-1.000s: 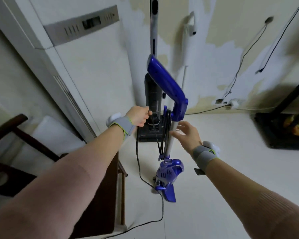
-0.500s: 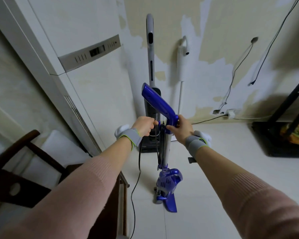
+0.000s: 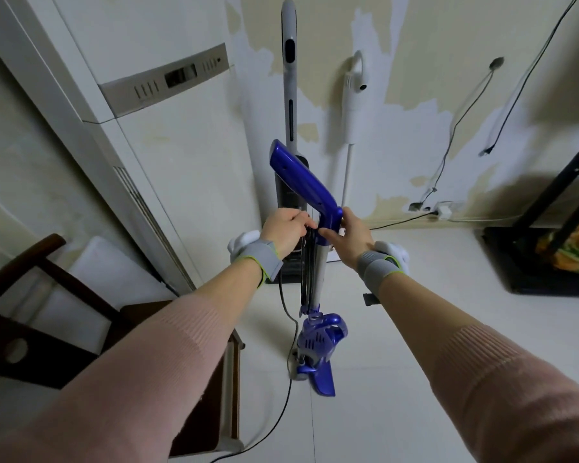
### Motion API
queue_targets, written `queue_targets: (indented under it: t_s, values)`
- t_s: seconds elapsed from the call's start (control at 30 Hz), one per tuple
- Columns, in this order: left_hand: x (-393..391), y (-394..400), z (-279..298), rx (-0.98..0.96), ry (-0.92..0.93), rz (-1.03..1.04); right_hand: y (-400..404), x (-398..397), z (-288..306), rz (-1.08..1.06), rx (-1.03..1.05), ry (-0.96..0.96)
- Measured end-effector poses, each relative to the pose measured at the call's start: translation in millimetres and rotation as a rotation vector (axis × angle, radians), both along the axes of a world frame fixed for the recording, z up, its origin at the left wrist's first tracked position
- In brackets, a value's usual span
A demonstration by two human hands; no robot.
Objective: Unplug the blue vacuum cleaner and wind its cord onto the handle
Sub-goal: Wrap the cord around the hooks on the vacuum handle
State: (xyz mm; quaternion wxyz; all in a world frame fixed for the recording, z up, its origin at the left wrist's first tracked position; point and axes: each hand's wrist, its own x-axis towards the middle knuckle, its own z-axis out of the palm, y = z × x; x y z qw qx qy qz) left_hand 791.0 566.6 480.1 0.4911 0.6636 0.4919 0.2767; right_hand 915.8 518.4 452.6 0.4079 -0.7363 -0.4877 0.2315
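The blue vacuum cleaner [image 3: 318, 339] stands upright on the pale floor in front of me, its blue handle [image 3: 301, 182] slanting up to the left. Several loops of its black cord [image 3: 307, 269] hang along the shaft below the handle. My left hand [image 3: 286, 228] is closed on the cord just left of the handle's base. My right hand [image 3: 351, 235] grips the lower end of the handle. The loose end of the cord [image 3: 286, 396] trails down across the floor toward me.
A tall white appliance [image 3: 168, 135] stands on the left. A grey stick vacuum [image 3: 290, 78] and a white one [image 3: 351, 105] lean on the peeling wall. A dark wooden chair [image 3: 47, 295] is at lower left, a black stand [image 3: 549, 255] at right, a wall socket [image 3: 443, 208] with another cable behind.
My right hand moved from open beside the shaft to a grip on the handle's base. My left hand rose with the cord to the handle. The slack on the floor has shortened.
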Motion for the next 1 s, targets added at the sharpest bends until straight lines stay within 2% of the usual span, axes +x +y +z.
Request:
queue_targets:
  t_s: [0.1, 0.23, 0.37, 0.5, 0.63, 0.77, 0.9, 1.0]
  values:
    - [2.0, 2.9, 0.7, 0.074, 0.065, -0.058, 0.3, 1.3, -0.8, -0.006, 0.011, 0.004]
    - [-12.2, -6.1, -17.6, 0.131, 0.06, -0.096, -0.2, 2.9, -1.2, 0.022, 0.006, -0.004]
    - [-20.6, -17.5, -25.2, 0.027, -0.044, -0.107, -0.6, -2.0, -1.0, 0.022, 0.013, -0.005]
    - [-30.0, -35.7, -44.1, -0.176, -0.193, -0.053, -0.2, -3.6, -2.0, 0.038, 0.027, 0.001]
    - [-42.7, -58.8, -92.3, -0.394, -0.326, -0.004, -3.5, -4.7, -12.3, 0.024, 0.044, 0.057]
    - [-54.6, -73.9, -161.1, -0.467, -0.287, 0.067, -6.4, -7.2, -44.6, 0.029, 0.06, 0.166]
    - [-66.0, -77.7, -225.0, -0.537, -0.213, 0.126, -13.6, -7.9, -92.8, 0.073, 0.001, 0.273]
    - [-70.0, -80.3, -264.1, -0.643, -0.338, 0.201, -28.1, -3.5, -141.0, 0.112, -0.101, 0.295]
